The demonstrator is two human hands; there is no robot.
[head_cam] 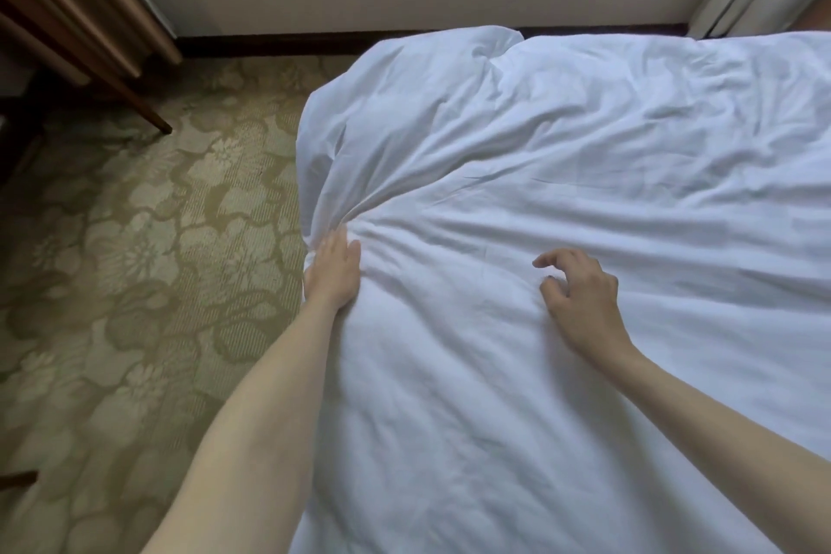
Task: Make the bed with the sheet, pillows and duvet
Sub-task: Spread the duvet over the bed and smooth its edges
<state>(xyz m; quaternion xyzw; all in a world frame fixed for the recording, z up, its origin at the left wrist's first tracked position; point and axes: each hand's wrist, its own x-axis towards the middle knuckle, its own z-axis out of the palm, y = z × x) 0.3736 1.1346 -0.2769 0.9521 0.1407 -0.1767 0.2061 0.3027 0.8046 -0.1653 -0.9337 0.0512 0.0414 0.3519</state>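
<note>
Patterned green carpet point(135, 265) on the left — then the left hand point(333, 272), fingers buried in a bunched fold at the white duvet's point(562, 157) edge, gripping it. Right hand point(580, 295) rests on the duvet further along — fingers loosely curled, holding nothing.

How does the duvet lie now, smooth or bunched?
Bunched: the duvet gathers into creases at the left hand by the bed's edge, wrinkled elsewhere.
</note>
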